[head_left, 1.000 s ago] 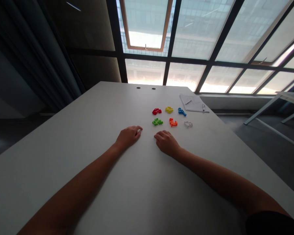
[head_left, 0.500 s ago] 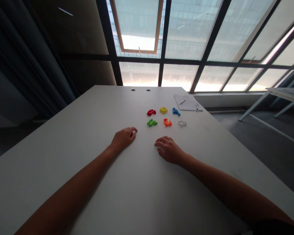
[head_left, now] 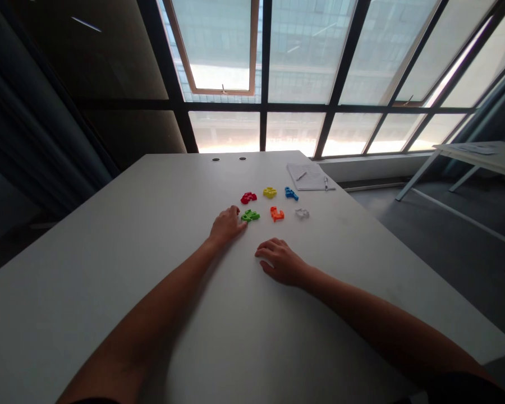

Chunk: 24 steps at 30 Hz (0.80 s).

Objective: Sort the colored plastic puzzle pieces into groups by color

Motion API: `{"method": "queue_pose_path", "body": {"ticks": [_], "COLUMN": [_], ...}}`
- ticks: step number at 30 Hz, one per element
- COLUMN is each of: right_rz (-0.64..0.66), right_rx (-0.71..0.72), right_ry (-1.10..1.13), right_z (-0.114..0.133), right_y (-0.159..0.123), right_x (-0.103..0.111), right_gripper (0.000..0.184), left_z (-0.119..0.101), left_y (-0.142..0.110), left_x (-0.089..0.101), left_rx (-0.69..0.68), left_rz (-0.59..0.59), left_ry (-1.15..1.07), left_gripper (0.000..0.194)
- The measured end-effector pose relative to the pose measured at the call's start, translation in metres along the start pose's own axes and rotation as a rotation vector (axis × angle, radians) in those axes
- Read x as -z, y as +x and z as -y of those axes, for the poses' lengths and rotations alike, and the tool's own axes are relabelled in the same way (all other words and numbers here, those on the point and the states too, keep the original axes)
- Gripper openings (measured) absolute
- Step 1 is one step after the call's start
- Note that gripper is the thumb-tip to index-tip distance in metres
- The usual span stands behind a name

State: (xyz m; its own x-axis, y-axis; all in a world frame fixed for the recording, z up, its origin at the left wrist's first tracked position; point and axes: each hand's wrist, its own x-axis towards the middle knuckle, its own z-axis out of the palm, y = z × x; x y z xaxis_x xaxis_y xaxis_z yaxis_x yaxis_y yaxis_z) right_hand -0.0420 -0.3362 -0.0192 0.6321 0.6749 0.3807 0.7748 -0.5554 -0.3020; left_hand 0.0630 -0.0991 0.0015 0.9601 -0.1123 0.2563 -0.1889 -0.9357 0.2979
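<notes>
My left hand (head_left: 228, 224) is at the left side of a small green plastic piece (head_left: 251, 216), thumb and fingers apart around its near left end. Whether the fingers touch it I cannot tell. My right hand (head_left: 281, 261) rests on the white table (head_left: 219, 348), fingers loosely spread and holding nothing. Nearest to it lies an orange piece (head_left: 276, 214), a bent shape. A whitish clear piece (head_left: 302, 214) is to the right of that. Behind them, in a row, are a red piece (head_left: 248, 197), a yellow piece (head_left: 270, 192) and a blue piece (head_left: 291, 193).
Sheets of paper (head_left: 308, 177) with pens on them lie at the table's far right. Two dark round cable holes (head_left: 243, 159) are near the back edge. A second table (head_left: 488, 152) stands off to the right, beside tall windows.
My left hand has moved forward and right, from the bare tabletop to the green piece, with its fingers opened. My right hand stays about where it was. The camera view has shifted slightly.
</notes>
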Motion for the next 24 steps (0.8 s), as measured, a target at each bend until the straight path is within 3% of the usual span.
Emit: {"method": "queue_pose_path", "body": {"ticks": [10,24], "right_rz": [0.006,0.011], "right_rx": [-0.005,-0.01], "right_ry": [0.016,0.024], "right_z": [0.002,0.001], "right_y": [0.0,-0.002], "right_x": [0.002,0.002], "right_gripper": [0.022,0.023], "left_z": [0.007,0.007], "left_y": [0.004,0.002], "left_x": [-0.009,-0.014], "left_rx": [-0.108,-0.149], "left_rz": [-0.02,-0.052], "left_ry": [-0.057,-0.082], "left_gripper": [0.035,0.032]}}
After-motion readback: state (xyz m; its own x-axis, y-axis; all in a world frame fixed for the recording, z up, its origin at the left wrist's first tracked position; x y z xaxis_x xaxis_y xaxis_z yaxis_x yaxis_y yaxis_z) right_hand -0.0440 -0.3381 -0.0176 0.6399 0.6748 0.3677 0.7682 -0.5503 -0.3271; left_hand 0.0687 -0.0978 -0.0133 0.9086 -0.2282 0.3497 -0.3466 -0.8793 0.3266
